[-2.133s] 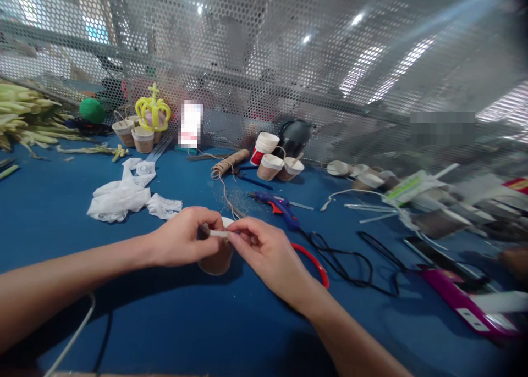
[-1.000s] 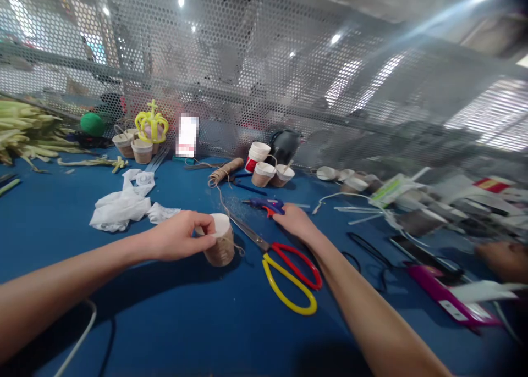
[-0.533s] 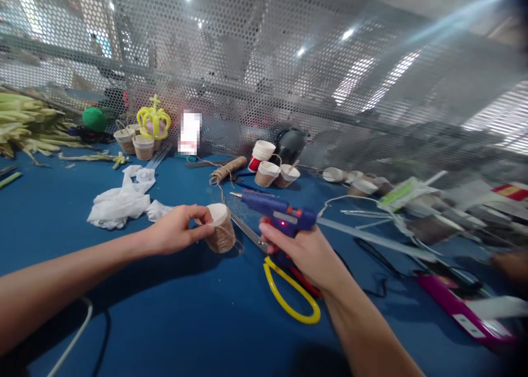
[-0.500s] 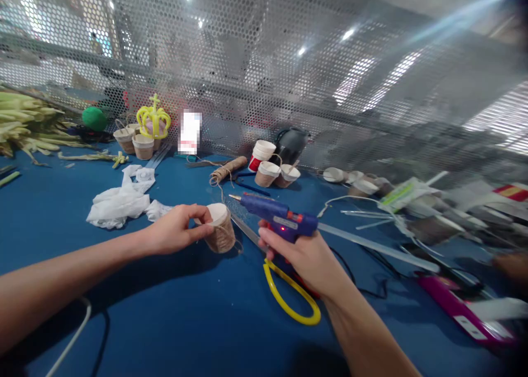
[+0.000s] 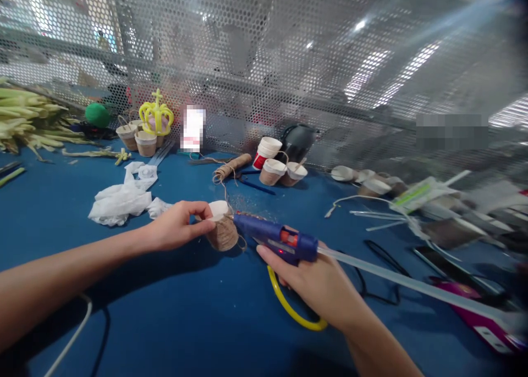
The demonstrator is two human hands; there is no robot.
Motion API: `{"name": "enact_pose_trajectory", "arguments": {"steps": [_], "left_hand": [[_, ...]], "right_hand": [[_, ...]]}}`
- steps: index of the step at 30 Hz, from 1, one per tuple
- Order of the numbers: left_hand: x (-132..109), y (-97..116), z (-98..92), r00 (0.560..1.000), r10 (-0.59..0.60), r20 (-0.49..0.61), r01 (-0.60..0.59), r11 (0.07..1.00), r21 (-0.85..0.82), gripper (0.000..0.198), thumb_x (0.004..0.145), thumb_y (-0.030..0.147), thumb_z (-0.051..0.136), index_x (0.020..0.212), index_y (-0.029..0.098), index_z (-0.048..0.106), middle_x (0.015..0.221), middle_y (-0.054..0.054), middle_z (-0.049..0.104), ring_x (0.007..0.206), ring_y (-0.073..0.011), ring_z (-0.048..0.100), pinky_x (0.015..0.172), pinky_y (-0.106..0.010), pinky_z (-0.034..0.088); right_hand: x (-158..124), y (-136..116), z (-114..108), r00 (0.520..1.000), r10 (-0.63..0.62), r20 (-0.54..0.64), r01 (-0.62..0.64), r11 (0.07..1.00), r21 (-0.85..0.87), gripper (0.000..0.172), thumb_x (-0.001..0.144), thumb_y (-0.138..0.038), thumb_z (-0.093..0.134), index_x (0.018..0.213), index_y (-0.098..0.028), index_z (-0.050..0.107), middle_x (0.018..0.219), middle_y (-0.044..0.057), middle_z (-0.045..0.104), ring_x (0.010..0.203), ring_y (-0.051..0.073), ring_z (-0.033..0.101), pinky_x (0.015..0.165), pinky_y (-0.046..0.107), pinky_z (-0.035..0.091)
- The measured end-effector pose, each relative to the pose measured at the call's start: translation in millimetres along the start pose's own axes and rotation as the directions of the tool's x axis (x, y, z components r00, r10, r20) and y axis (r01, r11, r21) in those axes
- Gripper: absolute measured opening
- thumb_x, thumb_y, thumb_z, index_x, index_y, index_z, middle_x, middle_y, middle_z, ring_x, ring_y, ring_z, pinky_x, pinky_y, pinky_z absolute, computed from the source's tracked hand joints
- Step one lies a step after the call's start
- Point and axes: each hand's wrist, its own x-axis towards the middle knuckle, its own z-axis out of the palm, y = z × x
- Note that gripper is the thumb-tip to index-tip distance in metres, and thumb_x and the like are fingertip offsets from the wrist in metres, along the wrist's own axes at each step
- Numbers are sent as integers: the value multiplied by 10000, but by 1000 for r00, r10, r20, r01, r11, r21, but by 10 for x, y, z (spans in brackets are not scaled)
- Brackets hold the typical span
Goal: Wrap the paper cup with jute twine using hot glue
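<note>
Twine [image 5: 225,237] covers the side of a small white cup [image 5: 219,208], which leans at the tips of the left fingers: thumb and forefinger of the left hand [image 5: 181,226] are clamped on its rim. The right hand [image 5: 319,283] has its fingers wrapped around a blue glue gun [image 5: 270,237], whose nozzle points from those fingers toward the cup, close at its side; whether the two touch, I cannot tell. A long glue stick [image 5: 383,278] runs out of the gun's back, away past the right fingers. Under the right hand shows a yellow scissor handle [image 5: 291,309]. To the left of and beyond the left fingers lies a crumpled white bundle [image 5: 119,204]; a roll of string [image 5: 233,167] lies farther beyond both hands' fingers.
</note>
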Motion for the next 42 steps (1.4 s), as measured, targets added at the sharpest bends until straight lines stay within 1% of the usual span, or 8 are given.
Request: {"name": "enact_pose_trajectory", "arguments": {"steps": [8,16,19,24,28,34,38,42], "left_hand": [[2,-20,-2,999,34,-15,-34,999,-24,203,799,299,461,737,130,556,698,-1,597,658,-113,512,610,-206,382],[-2,-9,8,1000,16,-19,-16,1000,-9,201,796,295,459,740,133,562,702,-2,604,654,-114,514,590,-204,378],[4,-28,19,1000,21,-23,-21,1000,-3,206,800,303,458,754,134,566,702,-1,608,650,-114,516,583,-203,375],[9,-38,26,998,41,-36,-42,999,-9,212,803,310,459,736,134,557,701,3,608,660,-112,523,606,-202,380],[1,-21,19,999,19,-27,-19,1000,-11,209,798,310,458,745,134,559,704,0,607,654,-116,522,596,-203,384],[2,-24,25,999,17,-40,-16,1000,19,205,798,305,455,737,136,554,686,5,592,634,-110,503,588,-203,377],[3,-27,24,999,18,-40,-17,1000,19,207,801,306,452,759,138,566,697,0,597,648,-114,514,603,-207,385],[0,-23,16,999,32,-28,-31,999,16,208,803,303,452,760,135,566,718,-7,605,659,-118,518,605,-210,387]], "right_hand": [[0,-119,-25,994,-109,22,108,993,47,158,734,-305,480,670,-234,605,604,25,633,542,174,598,541,287,501],[8,-81,-29,995,-102,0,102,994,-31,155,729,-316,506,671,-246,632,583,24,644,561,197,620,584,325,519],[-11,-69,-9,996,-88,-29,86,993,-75,149,714,-333,537,664,-244,645,626,48,665,644,231,643,614,351,523],[-32,-53,48,997,-63,-34,61,997,-53,162,710,-340,542,656,-230,648,713,75,684,716,243,652,646,353,526],[-26,-24,64,995,-66,-72,63,997,-49,140,711,-321,540,673,-238,647,670,54,679,649,222,651,616,335,532],[-31,-50,53,995,-90,-40,89,996,-30,129,698,-321,553,655,-244,647,675,45,684,629,218,649,586,327,531],[-27,-46,59,997,-66,-47,63,995,-80,149,703,-332,541,665,-235,648,668,62,671,670,238,647,622,352,522],[-19,17,44,998,-47,-36,41,987,-154,187,728,-368,520,697,-239,652,558,43,617,640,246,632,628,376,507]]}}
